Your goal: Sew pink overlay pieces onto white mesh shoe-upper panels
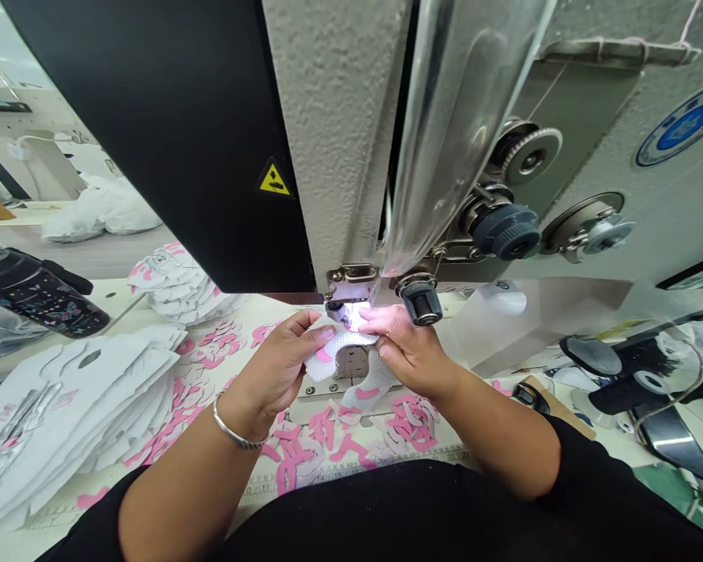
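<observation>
The camera sits on the person's head and looks forward and down. It is very near the sewing machine point(340, 140), so the machine fills the top of the view. The left hand point(281, 367) and right hand point(410, 351) are close, just below it, above the table point(111, 300).

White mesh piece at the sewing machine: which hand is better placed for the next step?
Left hand, probably: its fingers lie on the mesh piece right by the presser foot. The right hand's fingers also touch the mesh, but sit slightly farther from the foot.
</observation>
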A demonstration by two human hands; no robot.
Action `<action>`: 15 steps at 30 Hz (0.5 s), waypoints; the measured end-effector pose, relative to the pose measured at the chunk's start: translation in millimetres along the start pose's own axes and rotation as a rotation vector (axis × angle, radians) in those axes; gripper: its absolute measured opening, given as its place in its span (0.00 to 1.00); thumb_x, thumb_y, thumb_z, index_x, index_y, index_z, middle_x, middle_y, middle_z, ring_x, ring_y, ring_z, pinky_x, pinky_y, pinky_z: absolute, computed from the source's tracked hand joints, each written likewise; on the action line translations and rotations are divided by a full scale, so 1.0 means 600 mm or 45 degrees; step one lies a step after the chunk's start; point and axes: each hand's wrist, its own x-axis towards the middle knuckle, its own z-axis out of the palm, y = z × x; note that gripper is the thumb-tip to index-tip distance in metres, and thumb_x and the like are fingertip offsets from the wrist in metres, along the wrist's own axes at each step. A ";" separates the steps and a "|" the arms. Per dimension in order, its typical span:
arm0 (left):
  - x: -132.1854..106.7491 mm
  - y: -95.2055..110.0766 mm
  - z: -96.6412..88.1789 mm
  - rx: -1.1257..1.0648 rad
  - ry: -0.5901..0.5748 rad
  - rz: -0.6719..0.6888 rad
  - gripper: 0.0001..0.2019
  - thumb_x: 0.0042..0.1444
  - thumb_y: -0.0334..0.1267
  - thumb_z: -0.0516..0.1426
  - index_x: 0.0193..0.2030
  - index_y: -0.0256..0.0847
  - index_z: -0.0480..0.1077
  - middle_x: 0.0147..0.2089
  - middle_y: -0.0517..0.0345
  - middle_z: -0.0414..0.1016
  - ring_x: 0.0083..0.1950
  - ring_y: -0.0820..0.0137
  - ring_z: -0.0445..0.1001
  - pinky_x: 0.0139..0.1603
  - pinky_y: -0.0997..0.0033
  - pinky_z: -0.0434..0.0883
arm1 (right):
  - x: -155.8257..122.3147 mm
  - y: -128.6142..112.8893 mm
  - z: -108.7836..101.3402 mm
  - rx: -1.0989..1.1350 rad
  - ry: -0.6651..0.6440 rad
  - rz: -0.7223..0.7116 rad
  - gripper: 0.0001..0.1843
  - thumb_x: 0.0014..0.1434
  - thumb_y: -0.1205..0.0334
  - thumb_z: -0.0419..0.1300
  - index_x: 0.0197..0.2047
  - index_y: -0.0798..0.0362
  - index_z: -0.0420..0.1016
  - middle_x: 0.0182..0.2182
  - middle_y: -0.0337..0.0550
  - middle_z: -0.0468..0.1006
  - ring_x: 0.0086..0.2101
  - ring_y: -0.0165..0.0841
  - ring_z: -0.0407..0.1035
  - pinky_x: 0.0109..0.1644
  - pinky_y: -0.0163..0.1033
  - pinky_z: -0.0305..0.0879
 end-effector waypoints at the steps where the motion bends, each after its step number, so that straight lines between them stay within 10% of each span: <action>1: 0.001 0.000 -0.002 0.003 0.005 -0.002 0.11 0.51 0.35 0.67 0.38 0.39 0.71 0.33 0.58 0.76 0.31 0.73 0.75 0.32 0.75 0.73 | -0.001 -0.001 0.003 -0.011 0.010 0.002 0.15 0.59 0.70 0.52 0.42 0.47 0.77 0.34 0.42 0.75 0.43 0.39 0.71 0.52 0.52 0.66; 15: -0.004 -0.002 0.003 0.017 0.042 0.077 0.13 0.50 0.36 0.68 0.33 0.39 0.67 0.28 0.63 0.71 0.27 0.76 0.70 0.29 0.78 0.70 | -0.002 0.005 0.006 -0.012 0.023 0.088 0.16 0.60 0.69 0.51 0.45 0.46 0.76 0.38 0.42 0.76 0.44 0.39 0.70 0.53 0.51 0.67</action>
